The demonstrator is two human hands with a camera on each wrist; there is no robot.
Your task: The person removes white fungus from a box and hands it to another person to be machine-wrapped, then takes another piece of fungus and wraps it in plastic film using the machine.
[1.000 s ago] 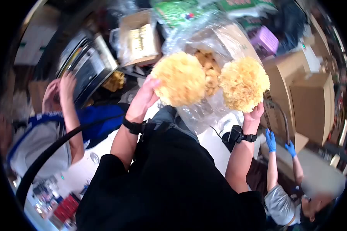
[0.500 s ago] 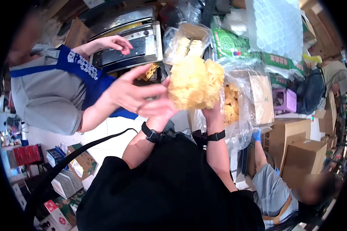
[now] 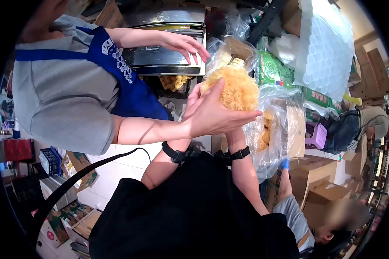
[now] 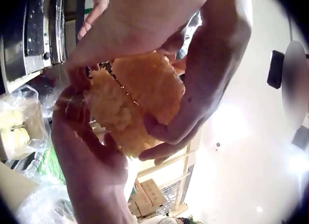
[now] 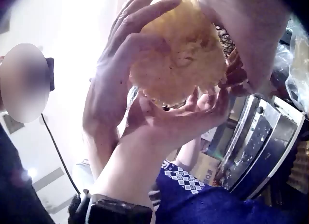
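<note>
Two frilly yellow heads of what looks like dried snow fungus (image 3: 239, 88) are pressed face to face between my hands. On the left my left hand (image 3: 194, 97) grips one side, partly covered by another person's hand (image 3: 216, 108). My right hand (image 3: 235, 131) holds the other side from below, its fingers mostly hidden in the head view. In the right wrist view, my left hand (image 5: 178, 117) curls under the fungus (image 5: 181, 59). The left wrist view shows the line where the two heads (image 4: 120, 96) meet and my right hand (image 4: 91, 156) gripping their edge.
Beyond the fungus stands a plastic-lined carton (image 3: 296, 129) with more yellow pieces. A dark metal appliance (image 3: 164, 54), an apron wearer (image 3: 73, 95), green sacks (image 3: 272, 69), a purple crate (image 3: 317, 134) and cardboard boxes (image 3: 320, 181) surround me.
My hands, earlier apart with one head each, have come together. The other person's hand has reached in from the left and now lies over the fungus. My view has turned left.
</note>
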